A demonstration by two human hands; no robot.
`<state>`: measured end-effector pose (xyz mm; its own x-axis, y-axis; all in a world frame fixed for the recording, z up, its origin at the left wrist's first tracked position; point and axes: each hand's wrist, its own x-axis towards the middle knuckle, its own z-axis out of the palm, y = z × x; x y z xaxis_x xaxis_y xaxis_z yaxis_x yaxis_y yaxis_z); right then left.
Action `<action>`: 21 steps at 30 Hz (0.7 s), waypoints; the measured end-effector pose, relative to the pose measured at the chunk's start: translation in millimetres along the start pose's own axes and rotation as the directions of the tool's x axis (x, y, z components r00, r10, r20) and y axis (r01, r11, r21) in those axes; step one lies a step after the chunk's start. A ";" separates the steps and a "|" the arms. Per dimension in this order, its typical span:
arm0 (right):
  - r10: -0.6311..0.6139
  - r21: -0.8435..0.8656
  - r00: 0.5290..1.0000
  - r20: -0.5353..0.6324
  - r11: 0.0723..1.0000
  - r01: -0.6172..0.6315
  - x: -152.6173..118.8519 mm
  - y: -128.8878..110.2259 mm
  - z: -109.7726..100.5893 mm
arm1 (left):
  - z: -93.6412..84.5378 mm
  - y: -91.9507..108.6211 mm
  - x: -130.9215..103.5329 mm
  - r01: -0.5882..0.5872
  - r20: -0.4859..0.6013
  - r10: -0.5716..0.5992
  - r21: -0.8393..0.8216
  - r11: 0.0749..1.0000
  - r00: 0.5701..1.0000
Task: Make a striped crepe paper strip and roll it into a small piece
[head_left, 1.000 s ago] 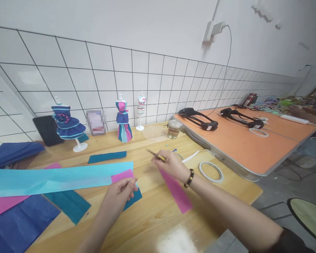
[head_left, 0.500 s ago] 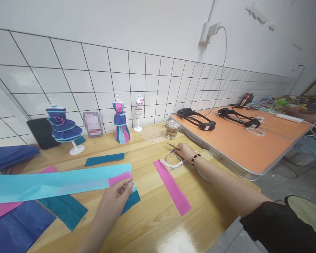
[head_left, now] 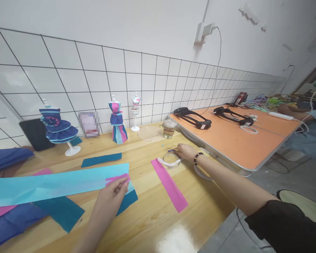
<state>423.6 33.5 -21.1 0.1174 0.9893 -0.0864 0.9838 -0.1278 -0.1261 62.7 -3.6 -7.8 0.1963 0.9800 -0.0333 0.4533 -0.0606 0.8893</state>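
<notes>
My left hand (head_left: 113, 191) is closed on a small pink strip of thin crepe-like material (head_left: 117, 178), pinched between thumb and fingers. Beneath it lies a long light-blue strip (head_left: 58, 182), with a dark teal piece (head_left: 127, 203) under its end. My right hand (head_left: 186, 151), a beaded bracelet at its wrist, reaches to the table's far right side. Its fingers close on a thin, pointed, gold-coloured tool (head_left: 173, 149) whose kind I cannot make out. Just below is a ring of tape (head_left: 171, 161) with a white tail over a longer pink strip (head_left: 170, 186).
Along the wall stand a navy dress form (head_left: 58, 126), a pink-and-blue dress form (head_left: 117, 121), a bare white form (head_left: 136, 110) and a glass (head_left: 170, 129). Black headsets (head_left: 193, 117) lie on the orange table (head_left: 239, 147). Another person's arm (head_left: 295, 113) shows far right.
The pointed tool's tip has dropped lower toward the table in my right hand. The pink piece in my left hand looks more creased. The view has shifted slightly.
</notes>
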 end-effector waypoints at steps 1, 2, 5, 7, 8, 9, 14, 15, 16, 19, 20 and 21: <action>0.015 0.008 1.000 -0.013 1.000 -0.015 -0.9 0.9 0.5 | 0.3 -0.2 -0.2 0.000 0.008 0.000 -0.008 1.000 1.000; 0.031 0.017 0.999 -0.027 0.999 -0.031 -2.0 1.7 1.2 | 0.6 -0.2 -0.5 0.001 0.017 0.000 -0.018 1.000 1.000; 0.077 0.043 0.995 -0.059 0.996 -0.074 -5.1 4.3 4.3 | 1.5 0.8 -1.3 0.012 0.030 -0.011 -0.046 0.999 0.999; 0.100 0.062 0.993 -0.059 0.993 -0.096 -5.1 6.7 5.6 | 1.2 1.2 -1.1 0.020 0.020 -0.019 -0.057 0.998 1.000; 0.108 0.071 0.993 -0.052 0.992 -0.104 -4.0 8.1 5.7 | 0.8 1.1 -0.8 0.019 0.011 -0.018 -0.057 0.998 1.000; 0.115 0.080 0.993 -0.042 0.991 -0.111 -2.2 9.6 5.3 | 0.3 0.7 -0.4 0.014 0.004 -0.014 -0.056 0.998 1.000; 0.104 0.122 0.995 -0.004 0.987 -0.103 8.7 13.4 0.3 | -2.0 -2.4 1.4 -0.001 -0.005 0.000 -0.044 0.999 1.000; 0.088 0.131 0.996 -0.005 0.988 -0.087 9.0 12.4 0.1 | -2.1 -2.5 1.4 0.000 -0.008 0.000 -0.040 0.999 1.000; 0.071 0.138 0.997 -0.007 0.988 -0.070 8.5 11.0 0.5 | -2.0 -2.5 1.3 0.001 -0.012 -0.001 -0.035 0.999 1.000; 0.022 0.153 0.999 -0.023 0.988 -0.018 3.4 5.6 4.0 | -1.9 -1.6 1.1 0.005 -0.015 -0.006 -0.026 1.000 1.000; 0.012 0.155 0.999 -0.029 0.988 -0.008 1.6 4.6 5.5 | -2.1 -1.4 1.2 0.008 -0.013 -0.008 -0.024 1.000 1.000; 0.008 0.156 0.999 -0.035 0.988 -0.002 0.0 4.4 6.6 | -2.6 -1.2 1.4 0.011 -0.009 -0.011 -0.022 1.000 1.000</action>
<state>427.0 32.5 -28.2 0.1299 0.9901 -0.0530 0.9503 -0.1396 -0.2782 60.1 -1.6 -7.7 0.1839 0.9822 -0.0389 0.4359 -0.0460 0.8988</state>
